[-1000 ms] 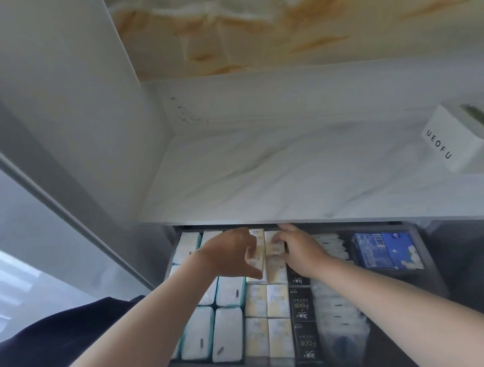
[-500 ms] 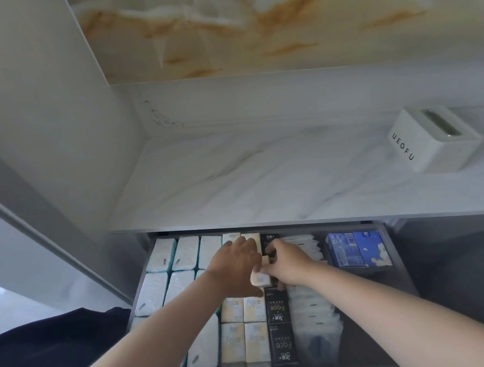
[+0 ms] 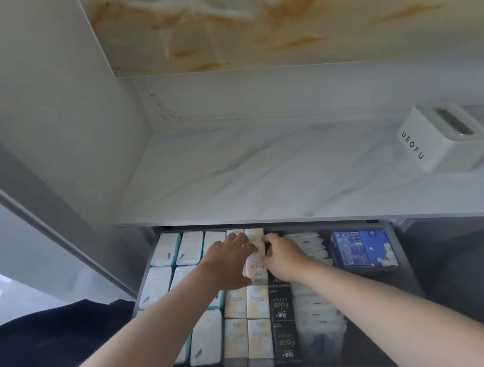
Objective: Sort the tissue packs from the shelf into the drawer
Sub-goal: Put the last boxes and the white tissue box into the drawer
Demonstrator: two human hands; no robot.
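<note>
Marble shelf (image 3: 263, 175): no tissue packs are seen on it; only a white dispenser box (image 3: 446, 138) is kept at its right end. Open drawer (image 3: 402, 245) beneath: filled in close rows. Cream pack (image 3: 256, 266), mid-drawer, is pinched between left hand (image 3: 227, 263) and right hand (image 3: 285, 257), fingers closed on it. Risk: if forced into the tight row, neighbouring packs may be crushed or lifted out of line.

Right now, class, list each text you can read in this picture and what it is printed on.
"UEOFU": white box on the shelf.
"Face": cream packs in the drawer.
"Face": black packs, read from the far side.
Blue pack: barcode and print too small to read.
</note>
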